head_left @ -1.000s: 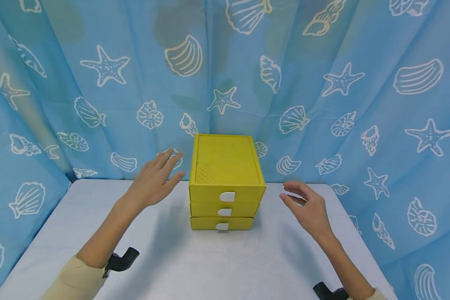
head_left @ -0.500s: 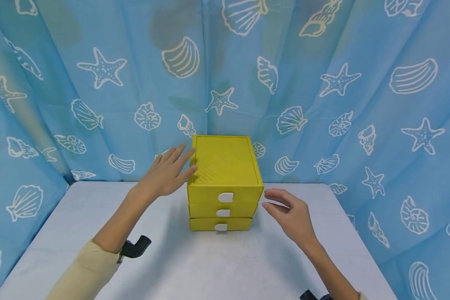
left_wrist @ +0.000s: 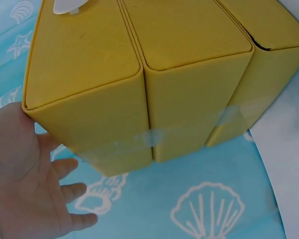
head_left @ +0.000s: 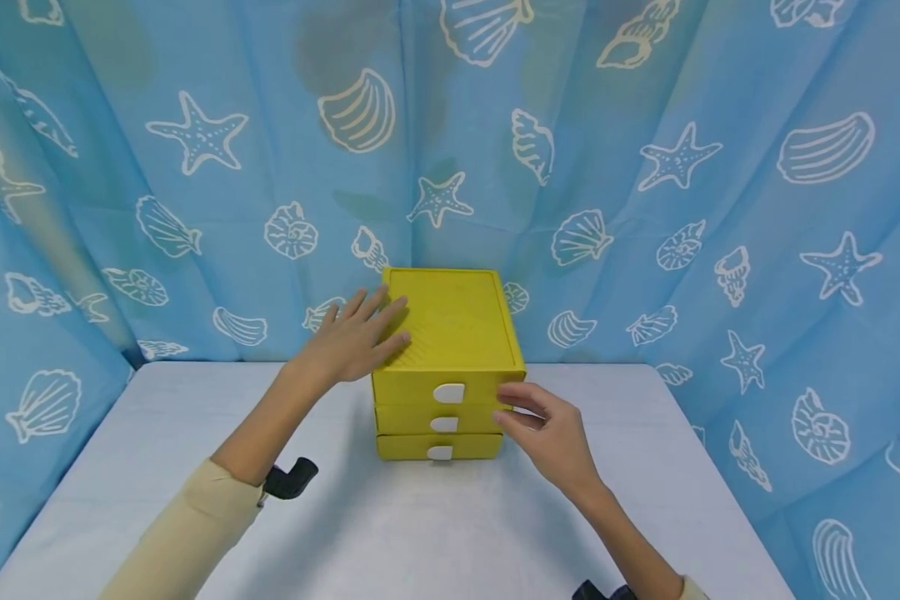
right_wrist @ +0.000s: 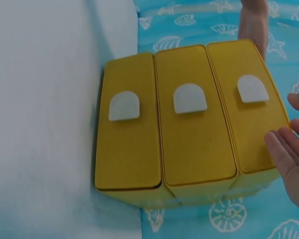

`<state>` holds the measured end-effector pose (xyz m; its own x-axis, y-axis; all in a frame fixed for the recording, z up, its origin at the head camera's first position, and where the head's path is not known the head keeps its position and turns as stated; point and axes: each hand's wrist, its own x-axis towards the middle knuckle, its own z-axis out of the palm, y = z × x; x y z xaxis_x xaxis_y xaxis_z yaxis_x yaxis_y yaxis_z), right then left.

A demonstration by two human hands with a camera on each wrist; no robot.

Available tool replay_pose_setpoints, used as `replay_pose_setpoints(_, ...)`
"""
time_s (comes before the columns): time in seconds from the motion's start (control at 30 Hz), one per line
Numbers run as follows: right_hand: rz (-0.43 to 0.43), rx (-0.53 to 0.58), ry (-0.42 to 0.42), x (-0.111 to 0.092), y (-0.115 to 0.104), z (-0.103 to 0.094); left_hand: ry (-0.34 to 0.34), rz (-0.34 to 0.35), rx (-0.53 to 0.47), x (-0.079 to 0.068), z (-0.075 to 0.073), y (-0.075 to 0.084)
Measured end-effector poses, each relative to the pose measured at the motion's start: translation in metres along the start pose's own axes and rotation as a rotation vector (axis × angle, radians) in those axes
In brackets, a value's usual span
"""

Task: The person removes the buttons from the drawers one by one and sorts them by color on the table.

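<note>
A yellow three-drawer box with white tab handles stands on the white table, all its drawers closed. My left hand, fingers spread and straight, lies over the top left edge of the box. In the left wrist view that hand shows its palm beside the box's upper corner. My right hand is in front of the box's right side, thumb and fingers slightly bent with a gap between them. The right wrist view has its fingertips close over the top drawer, near its white handle.
A blue curtain with white shells and starfish hangs behind and beside the white table. Black wrist-worn cameras sit on both forearms. Clear tape runs across the side of the box.
My left hand has moved right, from beside the box to over its top left edge. My right hand has moved left, from apart on the right to the front right of the box.
</note>
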<state>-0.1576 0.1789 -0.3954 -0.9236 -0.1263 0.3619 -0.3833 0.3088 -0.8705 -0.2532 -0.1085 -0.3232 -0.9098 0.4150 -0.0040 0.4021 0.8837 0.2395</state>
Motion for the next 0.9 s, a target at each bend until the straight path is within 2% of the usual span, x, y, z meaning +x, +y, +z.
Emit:
replay_pose_setpoints(0.33, 0.035, 0.075, -0.027, 0.004, 0.002, 0.018, -0.057, -0.009, 0.013, 0.0, 0.0, 0.003)
replay_pose_setpoints(0.6, -0.013, 0.129, -0.022, 0.005, 0.007, 0.03, -0.066, -0.02, 0.036, 0.001, 0.003, 0.002)
replay_pose_setpoints(0.9, -0.031, 0.09, 0.035, 0.01, 0.002, 0.047, -0.058, -0.03, 0.057, 0.003, 0.005, 0.001)
